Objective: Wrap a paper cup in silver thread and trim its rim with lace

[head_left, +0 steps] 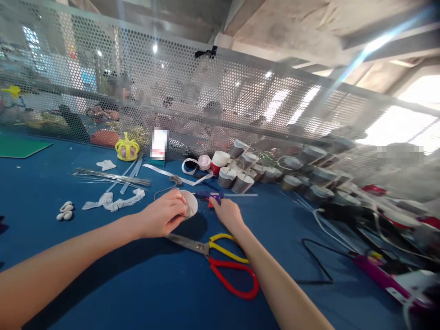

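One round white cup [191, 204]

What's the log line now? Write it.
left hand: holds white cup | right hand: grips blue glue gun | scissors: on table

You can read no words, brands or numbers anywhere here. Beyond your left hand [168, 211], near the metal mesh [192, 98], a small bright panel [159, 143] has a reddish patch low on its face, but it is blurred into blocks and you cannot make out any writing. Well off to the right of your right hand [227, 211] and closer to you, the purple power strip [381, 279] carries a pale label [396, 294], and any print on it is too small and smeared for you to read.
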A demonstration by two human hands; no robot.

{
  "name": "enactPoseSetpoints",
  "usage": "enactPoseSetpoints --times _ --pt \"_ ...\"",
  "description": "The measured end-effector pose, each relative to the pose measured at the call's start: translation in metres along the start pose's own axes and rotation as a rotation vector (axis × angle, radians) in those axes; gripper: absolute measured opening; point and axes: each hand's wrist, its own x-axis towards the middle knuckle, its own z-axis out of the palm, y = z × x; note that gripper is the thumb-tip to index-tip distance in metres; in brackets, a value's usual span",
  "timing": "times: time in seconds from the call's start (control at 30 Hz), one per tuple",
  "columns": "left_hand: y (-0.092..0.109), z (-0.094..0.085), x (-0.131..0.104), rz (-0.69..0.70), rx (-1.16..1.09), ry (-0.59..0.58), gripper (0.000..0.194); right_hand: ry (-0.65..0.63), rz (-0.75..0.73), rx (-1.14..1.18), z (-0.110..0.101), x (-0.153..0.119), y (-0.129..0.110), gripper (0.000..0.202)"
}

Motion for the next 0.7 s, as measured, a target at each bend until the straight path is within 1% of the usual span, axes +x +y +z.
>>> enactPoseSetpoints --times 0.07,0.13,0.23,0.3,0.37,0.43,0.5,0.53,0.63,0.7 --pt "0.000 0.001 0.000 0.023 0.044 0.002 0.013 0.049 -0.079 -0.032 -0.005 -0.006 -0.011 0.031" --pt "-0.001 0.002 0.000 0.028 0.093 0.000 0.014 0.049 -0.186 -0.020 -0.011 -0.017 -0.024 0.022" --pt "0.001 0.004 0.000 0.057 0.184 -0.009 0.018 -0.072 -0.351 0.058 -0.012 -0.038 -0.046 0.026" --pt "0.003 0.006 -0.001 0.095 0.244 -0.011 0.020 -0.190 -0.422 0.157 -0.007 -0.049 -0.055 0.028" --pt "0.003 0.009 -0.001 0.134 0.277 -0.010 0.020 -0.274 -0.427 0.230 -0.002 -0.054 -0.059 0.027" --pt "0.003 0.009 -0.001 0.140 0.259 0.000 0.019 -0.297 -0.413 0.262 -0.002 -0.055 -0.058 0.024" --pt "0.003 0.006 0.000 0.083 0.167 0.021 0.017 -0.289 -0.385 0.318 -0.007 -0.053 -0.055 0.022" --pt "0.004 0.003 0.000 0.028 0.096 0.033 0.015 -0.285 -0.355 0.372 -0.012 -0.052 -0.053 0.022" --pt "0.005 -0.005 0.001 -0.212 -0.196 0.063 0.009 -0.278 -0.245 0.599 -0.025 -0.054 -0.050 0.020" --pt "0.007 -0.009 0.001 -0.363 -0.414 0.064 0.010 -0.245 -0.221 0.691 -0.029 -0.058 -0.050 0.018"
